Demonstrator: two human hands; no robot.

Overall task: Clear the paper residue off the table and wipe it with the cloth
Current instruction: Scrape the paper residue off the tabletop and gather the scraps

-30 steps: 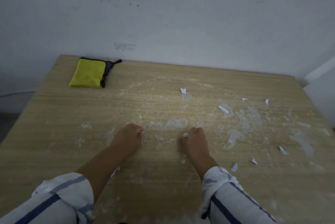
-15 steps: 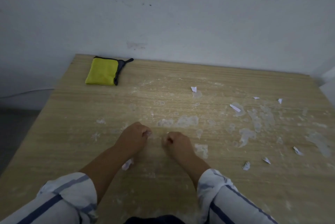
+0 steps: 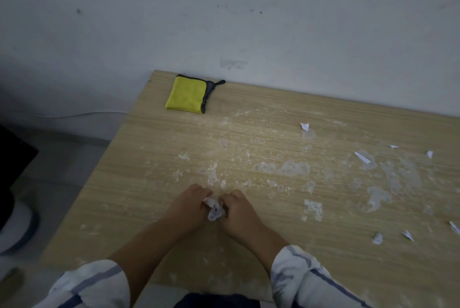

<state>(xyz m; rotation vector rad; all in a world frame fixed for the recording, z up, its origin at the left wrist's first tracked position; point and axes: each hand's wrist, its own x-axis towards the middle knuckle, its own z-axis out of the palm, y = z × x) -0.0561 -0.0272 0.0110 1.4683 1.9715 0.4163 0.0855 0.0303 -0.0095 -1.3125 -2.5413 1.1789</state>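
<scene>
My left hand (image 3: 190,204) and right hand (image 3: 239,210) both pinch one wad of paper scraps (image 3: 214,209) on the table (image 3: 149,158). The yellow cloth (image 3: 186,94) lies folded at the far left corner.

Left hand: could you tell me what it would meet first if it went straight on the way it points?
The left hand would likely meet the crumpled paper it pinches, then the right hand just behind.

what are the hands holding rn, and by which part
A small crumpled wad of white paper, pinched between both hands: the left hand curls onto its left side, the right hand onto its right. The yellow cloth lies apart, unheld.
</scene>
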